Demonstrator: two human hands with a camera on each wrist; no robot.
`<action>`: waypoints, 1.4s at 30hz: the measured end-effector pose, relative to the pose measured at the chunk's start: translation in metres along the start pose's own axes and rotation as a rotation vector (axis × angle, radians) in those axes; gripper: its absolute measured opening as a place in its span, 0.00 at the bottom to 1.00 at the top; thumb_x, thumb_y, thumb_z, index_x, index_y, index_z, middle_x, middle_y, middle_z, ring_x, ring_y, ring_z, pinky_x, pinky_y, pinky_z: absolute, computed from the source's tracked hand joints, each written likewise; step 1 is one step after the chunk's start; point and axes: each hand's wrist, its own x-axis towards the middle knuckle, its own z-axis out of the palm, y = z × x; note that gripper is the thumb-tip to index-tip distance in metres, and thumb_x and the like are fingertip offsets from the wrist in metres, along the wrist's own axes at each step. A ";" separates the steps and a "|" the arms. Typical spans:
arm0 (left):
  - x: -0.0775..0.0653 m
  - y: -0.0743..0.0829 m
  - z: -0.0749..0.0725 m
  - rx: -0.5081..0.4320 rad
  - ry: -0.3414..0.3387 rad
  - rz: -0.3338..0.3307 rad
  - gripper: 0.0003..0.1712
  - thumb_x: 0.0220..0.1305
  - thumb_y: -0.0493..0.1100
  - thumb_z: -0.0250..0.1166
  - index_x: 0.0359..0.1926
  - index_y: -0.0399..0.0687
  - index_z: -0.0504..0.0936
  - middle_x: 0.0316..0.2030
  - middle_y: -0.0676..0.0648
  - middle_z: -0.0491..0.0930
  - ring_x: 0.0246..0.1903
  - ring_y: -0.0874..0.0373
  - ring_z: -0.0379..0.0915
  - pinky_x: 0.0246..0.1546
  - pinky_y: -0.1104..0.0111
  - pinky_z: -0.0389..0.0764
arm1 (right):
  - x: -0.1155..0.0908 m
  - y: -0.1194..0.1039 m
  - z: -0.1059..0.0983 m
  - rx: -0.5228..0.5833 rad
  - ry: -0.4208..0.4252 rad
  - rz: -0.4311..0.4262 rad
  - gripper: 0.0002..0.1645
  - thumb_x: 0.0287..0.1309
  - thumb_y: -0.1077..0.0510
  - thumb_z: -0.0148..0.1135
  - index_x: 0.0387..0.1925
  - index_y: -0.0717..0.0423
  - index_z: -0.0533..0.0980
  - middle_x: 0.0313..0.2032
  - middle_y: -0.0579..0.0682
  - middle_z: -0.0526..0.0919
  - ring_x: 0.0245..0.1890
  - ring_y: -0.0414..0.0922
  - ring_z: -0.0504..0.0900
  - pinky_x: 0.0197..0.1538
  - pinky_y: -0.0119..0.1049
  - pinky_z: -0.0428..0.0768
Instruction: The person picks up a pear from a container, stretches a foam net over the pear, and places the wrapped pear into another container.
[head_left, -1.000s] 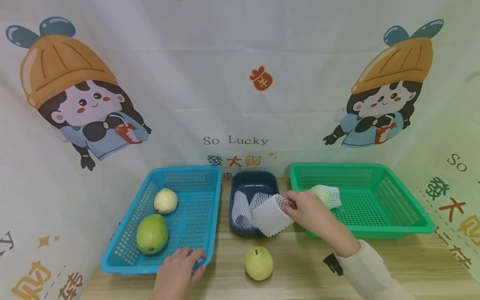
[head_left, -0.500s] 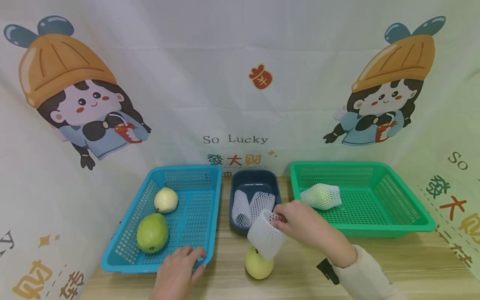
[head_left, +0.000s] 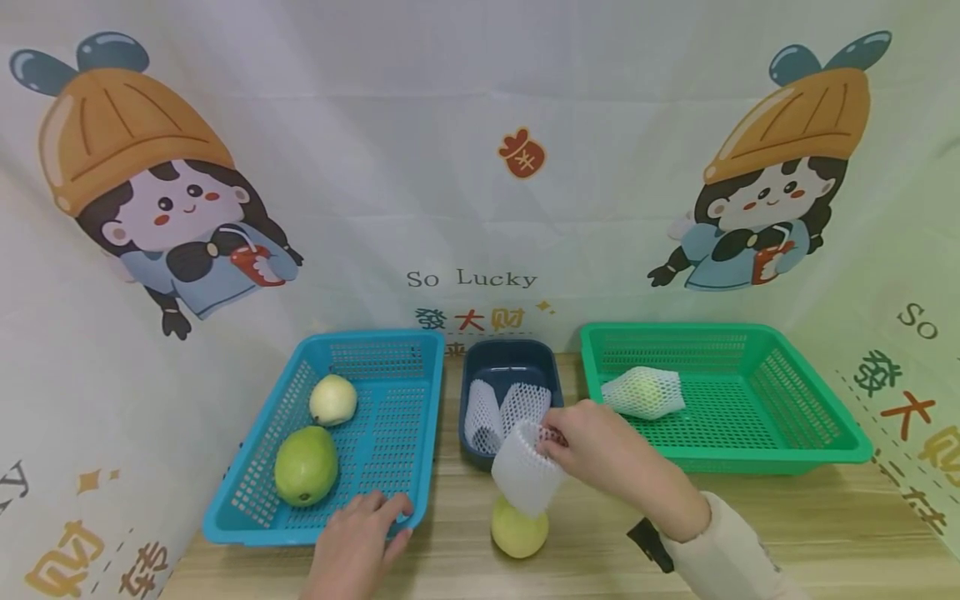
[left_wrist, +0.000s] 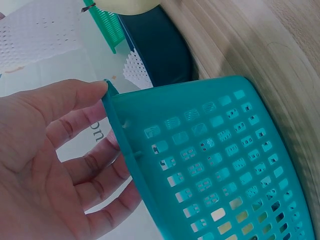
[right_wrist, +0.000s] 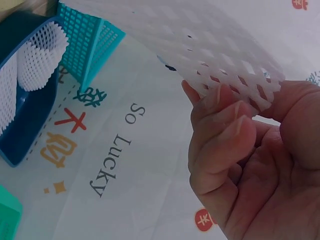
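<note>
My right hand (head_left: 600, 437) pinches the edge of a white foam fruit net (head_left: 528, 467) between thumb and fingers, as the right wrist view also shows. The net hangs just over a yellow-green pear (head_left: 519, 531) standing on the table and hides its top. My left hand (head_left: 358, 537) holds the near right corner rim of the blue basket (head_left: 431, 433); in the left wrist view the thumb (left_wrist: 92, 92) lies on the rim and the fingers curl over it. That basket contains a large green fruit (head_left: 306, 467) and a pale round fruit (head_left: 332, 400).
A dark blue bin (head_left: 510, 357) between the baskets holds two more foam nets (head_left: 483, 415). At right stands a green basket (head_left: 731, 454) with a net-covered fruit (head_left: 643, 392). A printed white cloth (head_left: 420, 167) hangs behind, and wooden table (head_left: 585, 550) shows in front.
My right hand has brought the foam net from over the dark blue bin toward me, to above the pear. My left hand stays on the blue basket's rim.
</note>
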 end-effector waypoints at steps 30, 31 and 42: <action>0.000 -0.001 -0.001 0.002 -0.015 0.002 0.11 0.50 0.48 0.69 0.35 0.60 0.77 0.30 0.54 0.77 0.33 0.56 0.72 0.32 0.59 0.75 | 0.010 -0.015 0.026 -0.294 0.065 0.125 0.12 0.49 0.68 0.62 0.16 0.59 0.71 0.13 0.49 0.68 0.12 0.41 0.61 0.11 0.31 0.63; 0.000 -0.001 -0.001 -0.001 -0.015 -0.002 0.11 0.50 0.48 0.69 0.35 0.59 0.77 0.30 0.54 0.77 0.33 0.56 0.72 0.32 0.59 0.75 | 0.011 -0.015 0.026 -0.309 0.067 0.131 0.12 0.48 0.68 0.61 0.15 0.59 0.71 0.12 0.49 0.68 0.11 0.41 0.60 0.11 0.31 0.63; 0.002 0.010 -0.009 -0.111 0.027 -0.068 0.21 0.48 0.45 0.71 0.44 0.49 0.77 0.36 0.50 0.78 0.37 0.53 0.74 0.38 0.57 0.77 | 0.016 -0.014 0.029 -0.328 0.015 0.179 0.12 0.50 0.67 0.60 0.15 0.57 0.70 0.14 0.49 0.69 0.12 0.42 0.64 0.11 0.34 0.66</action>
